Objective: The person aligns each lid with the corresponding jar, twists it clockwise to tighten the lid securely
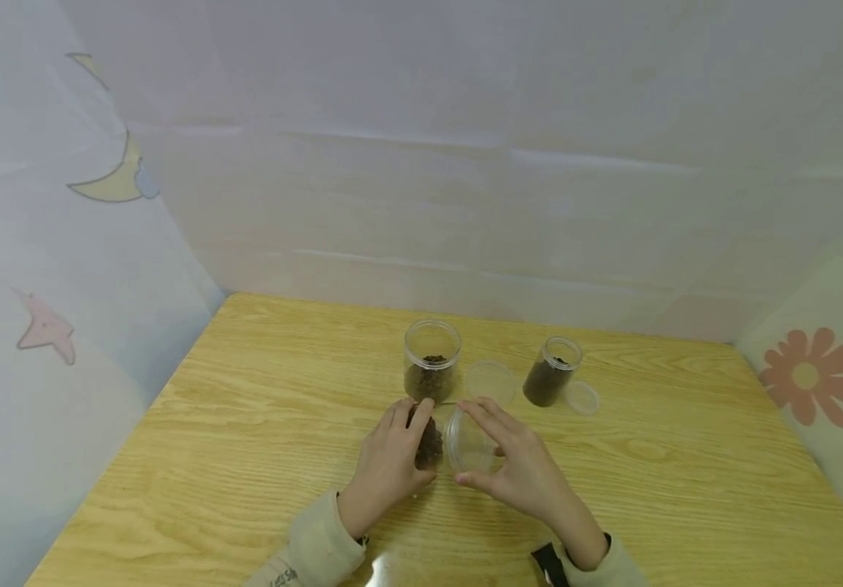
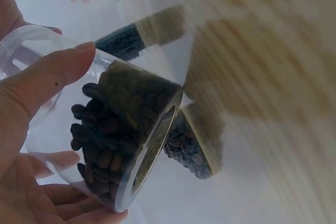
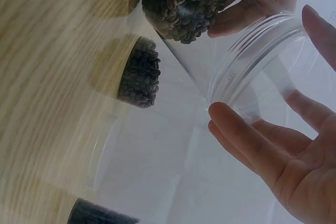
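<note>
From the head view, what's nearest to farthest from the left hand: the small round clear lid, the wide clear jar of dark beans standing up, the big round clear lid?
From the left hand:
1. Wide clear jar: just beyond its fingers.
2. Big round clear lid: right of that jar.
3. Small round clear lid: farthest right.

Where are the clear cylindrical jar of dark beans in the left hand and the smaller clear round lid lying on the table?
Clear cylindrical jar [image 2: 118, 129], left wrist view: side wall.
Smaller clear round lid [image 1: 582, 398], head view: disc centre.

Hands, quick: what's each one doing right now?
Left hand: holding a clear jar of coffee beans.
Right hand: holding it around the threaded rim.
</note>
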### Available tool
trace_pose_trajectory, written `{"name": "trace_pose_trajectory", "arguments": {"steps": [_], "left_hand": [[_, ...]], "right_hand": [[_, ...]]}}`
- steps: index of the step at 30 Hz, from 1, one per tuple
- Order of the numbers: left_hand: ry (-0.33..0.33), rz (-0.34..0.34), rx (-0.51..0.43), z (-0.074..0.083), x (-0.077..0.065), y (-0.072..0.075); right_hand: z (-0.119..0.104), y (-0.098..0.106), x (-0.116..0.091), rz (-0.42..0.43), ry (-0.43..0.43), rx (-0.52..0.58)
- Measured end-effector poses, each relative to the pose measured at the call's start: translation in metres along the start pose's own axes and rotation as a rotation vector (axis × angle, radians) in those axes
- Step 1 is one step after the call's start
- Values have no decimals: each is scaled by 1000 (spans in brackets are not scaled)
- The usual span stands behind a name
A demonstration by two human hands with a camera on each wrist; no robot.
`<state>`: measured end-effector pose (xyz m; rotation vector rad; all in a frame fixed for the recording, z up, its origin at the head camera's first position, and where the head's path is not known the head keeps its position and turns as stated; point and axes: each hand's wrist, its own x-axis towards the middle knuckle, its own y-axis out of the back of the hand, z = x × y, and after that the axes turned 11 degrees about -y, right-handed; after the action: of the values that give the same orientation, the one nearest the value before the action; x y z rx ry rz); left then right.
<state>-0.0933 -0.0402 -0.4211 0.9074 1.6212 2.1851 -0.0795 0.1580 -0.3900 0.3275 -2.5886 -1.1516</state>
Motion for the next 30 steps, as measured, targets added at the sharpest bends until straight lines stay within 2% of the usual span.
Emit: {"name": "trace_pose_trajectory", "arguments": {"steps": [9,15,23,30], "left_hand": [[13,-56,-81,-5,1,6],[8,-36,-109,-8,0,5],[34,-32,-234,-13,-3,7],[56,25,-313,-20,-8,8]], "right_hand": [[-4,0,0,12,10,-39],[-6,0,1,45,21,-113],[-5,2,-1,45,-5,-77],[-1,5,-3,51,-54,-2]]}}
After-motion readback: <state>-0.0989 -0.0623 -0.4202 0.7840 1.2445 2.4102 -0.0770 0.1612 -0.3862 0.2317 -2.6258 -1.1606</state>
